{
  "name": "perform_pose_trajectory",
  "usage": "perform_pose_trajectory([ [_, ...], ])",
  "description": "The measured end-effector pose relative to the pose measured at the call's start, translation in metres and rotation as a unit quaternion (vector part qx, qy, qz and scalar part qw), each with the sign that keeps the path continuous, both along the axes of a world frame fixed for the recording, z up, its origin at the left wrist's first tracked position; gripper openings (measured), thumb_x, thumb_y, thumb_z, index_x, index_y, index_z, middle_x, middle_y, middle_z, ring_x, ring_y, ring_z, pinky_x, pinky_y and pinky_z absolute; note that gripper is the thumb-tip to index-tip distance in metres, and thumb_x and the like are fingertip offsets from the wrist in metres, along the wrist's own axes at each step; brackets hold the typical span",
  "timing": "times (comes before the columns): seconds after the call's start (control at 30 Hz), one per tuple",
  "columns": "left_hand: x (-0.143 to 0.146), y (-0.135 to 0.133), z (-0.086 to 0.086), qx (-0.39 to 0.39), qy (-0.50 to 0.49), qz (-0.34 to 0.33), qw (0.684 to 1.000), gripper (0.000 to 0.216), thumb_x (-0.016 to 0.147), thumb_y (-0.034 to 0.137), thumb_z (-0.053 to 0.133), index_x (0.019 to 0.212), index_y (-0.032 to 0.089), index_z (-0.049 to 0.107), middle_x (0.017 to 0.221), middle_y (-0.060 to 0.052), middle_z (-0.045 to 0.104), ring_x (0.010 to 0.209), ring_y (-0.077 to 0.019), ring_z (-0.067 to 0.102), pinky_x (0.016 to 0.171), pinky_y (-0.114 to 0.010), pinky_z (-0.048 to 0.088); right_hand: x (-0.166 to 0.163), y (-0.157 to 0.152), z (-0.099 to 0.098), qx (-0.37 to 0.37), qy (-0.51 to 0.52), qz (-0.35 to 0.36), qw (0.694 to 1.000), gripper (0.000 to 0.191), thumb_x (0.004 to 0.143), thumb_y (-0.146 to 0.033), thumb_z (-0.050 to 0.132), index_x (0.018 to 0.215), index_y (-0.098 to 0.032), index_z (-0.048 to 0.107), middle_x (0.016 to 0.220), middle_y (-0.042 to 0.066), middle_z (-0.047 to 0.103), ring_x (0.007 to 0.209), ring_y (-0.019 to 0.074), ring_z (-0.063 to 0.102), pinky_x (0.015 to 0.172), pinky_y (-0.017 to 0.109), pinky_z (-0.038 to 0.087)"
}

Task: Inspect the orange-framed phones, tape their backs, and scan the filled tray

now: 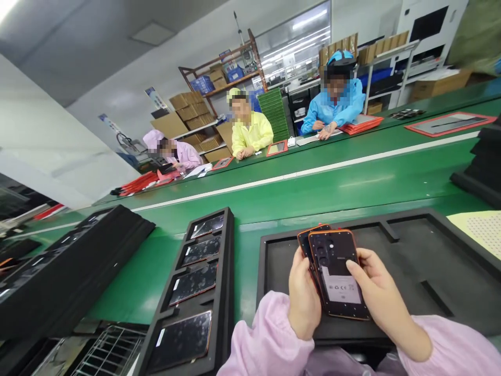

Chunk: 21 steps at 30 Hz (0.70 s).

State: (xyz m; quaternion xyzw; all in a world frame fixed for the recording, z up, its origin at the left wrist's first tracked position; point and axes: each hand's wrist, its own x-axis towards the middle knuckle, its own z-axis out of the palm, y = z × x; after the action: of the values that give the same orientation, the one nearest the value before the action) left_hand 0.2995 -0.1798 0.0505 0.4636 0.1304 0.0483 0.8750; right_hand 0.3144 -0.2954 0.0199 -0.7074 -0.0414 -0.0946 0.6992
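Phone back covers (338,274), small stack, orange-edged, inner face up: clamped between left hand (303,300) at the left edge and right hand (378,292) at the right edge, thumb on top. Held over an empty black foam tray (430,261). Left of it, a narrow black tray (201,292) carrying four glossy panels. Further left, stacked black trays (66,261). Green conveyor belt (313,188) beyond; three seated co-workers opposite. Lower covers of the stack mostly hidden; count unclear.

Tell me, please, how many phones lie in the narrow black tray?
4 phones in the tray, front to back.
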Motion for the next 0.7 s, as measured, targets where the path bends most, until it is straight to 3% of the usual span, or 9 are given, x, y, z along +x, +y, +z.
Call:
perform_pose_trajectory([
  [0.1, -0.014, -0.006, -0.010, 0.064, -0.056, 0.022, 0.996, 0.043, 0.079, 0.048, 0.060, 0.111, 0.019, 0.057, 0.112, -0.007, 0.066, 0.104, -0.0215, 0.060, 0.093, -0.033, 0.046, -0.009, 0.000, -0.011, -0.013, -0.064, -0.020, 0.998, 0.030, 0.078, -0.053, 0.062, 0.085, -0.024, 0.058, 0.104, 0.007, 0.058, 0.102, 0.0218, 0.060, 0.085, 0.033, 0.052],
  [0.2, -0.025, -0.008, -0.021, 0.151, -0.074, 0.035, 0.985, 0.058, 0.074, 0.055, 0.065, 0.117, 0.019, 0.053, 0.116, -0.009, 0.063, 0.110, -0.0240, 0.058, 0.098, -0.034, 0.043, -0.022, -0.001, -0.011, 0.013, -0.163, 0.001, 0.987, 0.018, 0.087, -0.041, 0.058, 0.100, -0.032, 0.051, 0.116, 0.004, 0.055, 0.105, 0.0176, 0.060, 0.080, 0.027, 0.053],
  [0.27, -0.031, -0.007, -0.026, 0.191, -0.086, 0.041, 0.977, 0.064, 0.072, 0.060, 0.064, 0.121, 0.019, 0.050, 0.117, -0.012, 0.060, 0.111, -0.0257, 0.056, 0.098, -0.036, 0.042, -0.028, -0.004, -0.008, 0.012, -0.196, 0.026, 0.980, 0.031, 0.088, -0.040, 0.058, 0.115, -0.037, 0.042, 0.118, 0.004, 0.056, 0.101, 0.0175, 0.063, 0.074, 0.026, 0.056],
  [0.37, -0.038, -0.003, -0.030, 0.266, -0.155, 0.026, 0.951, 0.057, 0.076, 0.058, 0.059, 0.119, 0.021, 0.050, 0.103, -0.010, 0.059, 0.100, -0.0249, 0.058, 0.090, -0.039, 0.047, -0.030, -0.013, -0.006, -0.066, -0.173, 0.070, 0.980, 0.044, 0.085, -0.038, 0.060, 0.124, -0.032, 0.040, 0.102, 0.005, 0.064, 0.088, 0.0198, 0.067, 0.071, 0.029, 0.057],
  [0.43, -0.042, 0.000, -0.030, 0.327, -0.235, 0.023, 0.915, 0.043, 0.081, 0.056, 0.054, 0.109, 0.023, 0.052, 0.089, -0.007, 0.058, 0.090, -0.0234, 0.058, 0.083, -0.040, 0.048, -0.030, -0.022, -0.011, -0.127, -0.144, 0.120, 0.974, 0.032, 0.085, -0.037, 0.058, 0.114, -0.026, 0.051, 0.093, 0.006, 0.065, 0.084, 0.0213, 0.067, 0.071, 0.031, 0.058],
  [0.53, -0.048, 0.002, -0.032, 0.387, -0.302, 0.034, 0.871, 0.032, 0.084, 0.054, 0.048, 0.100, 0.026, 0.050, 0.084, -0.006, 0.057, 0.086, -0.0233, 0.058, 0.079, -0.042, 0.047, -0.029, -0.035, -0.023, -0.189, -0.121, 0.174, 0.959, 0.024, 0.083, -0.037, 0.055, 0.103, -0.024, 0.059, 0.096, 0.008, 0.066, 0.087, 0.0233, 0.066, 0.073, 0.034, 0.058],
  [0.63, -0.054, 0.005, -0.034, 0.400, -0.310, 0.033, 0.862, 0.031, 0.085, 0.053, 0.049, 0.100, 0.026, 0.049, 0.086, -0.006, 0.058, 0.088, -0.0239, 0.057, 0.080, -0.042, 0.046, -0.027, -0.042, -0.027, -0.248, -0.141, 0.176, 0.942, 0.024, 0.083, -0.028, 0.052, 0.105, -0.025, 0.059, 0.096, 0.006, 0.067, 0.084, 0.0209, 0.066, 0.072, 0.033, 0.057],
  [0.7, -0.053, 0.008, -0.031, 0.391, -0.298, 0.016, 0.871, 0.031, 0.085, 0.050, 0.051, 0.101, 0.025, 0.050, 0.088, -0.006, 0.058, 0.089, -0.0234, 0.057, 0.081, -0.041, 0.046, -0.023, -0.043, -0.020, -0.282, -0.183, 0.181, 0.924, 0.019, 0.084, -0.026, 0.051, 0.100, -0.025, 0.060, 0.088, 0.004, 0.069, 0.077, 0.0194, 0.067, 0.067, 0.030, 0.057],
])
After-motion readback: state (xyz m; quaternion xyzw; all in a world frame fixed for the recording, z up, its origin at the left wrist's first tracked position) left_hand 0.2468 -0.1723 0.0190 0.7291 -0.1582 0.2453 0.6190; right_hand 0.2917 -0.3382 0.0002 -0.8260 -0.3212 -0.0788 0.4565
